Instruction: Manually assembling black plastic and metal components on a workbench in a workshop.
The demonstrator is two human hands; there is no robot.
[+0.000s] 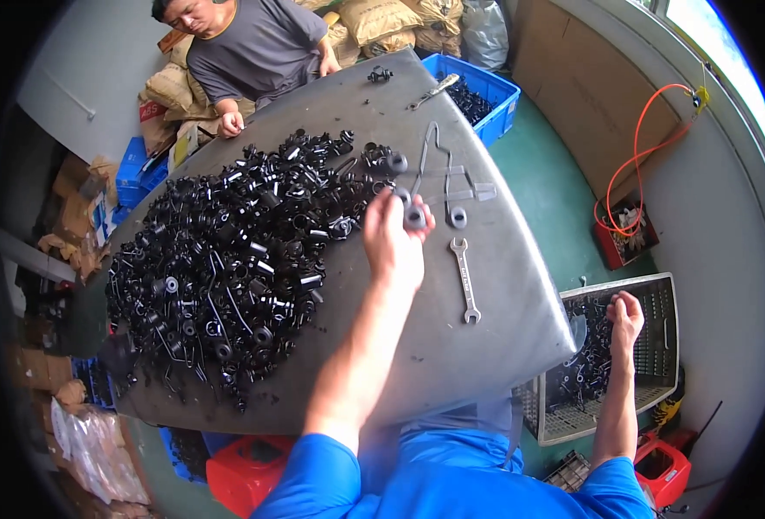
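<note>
The left hand [393, 238] is curled around small dark round parts [414, 217], which look a bit blurry in its fingers. A big heap of black bits [227, 251] lies just left of that hand, on the gray table [417, 359]. A wrench [465, 281] lies near it, to its right. The right hand [626, 324] has bent fingers and is above a crate [662, 324]; I can't tell if it holds anything.

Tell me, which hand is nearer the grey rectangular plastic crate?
Right: the right hand is over the crate; the left hand is farther left, above the smooth grey table.
</note>
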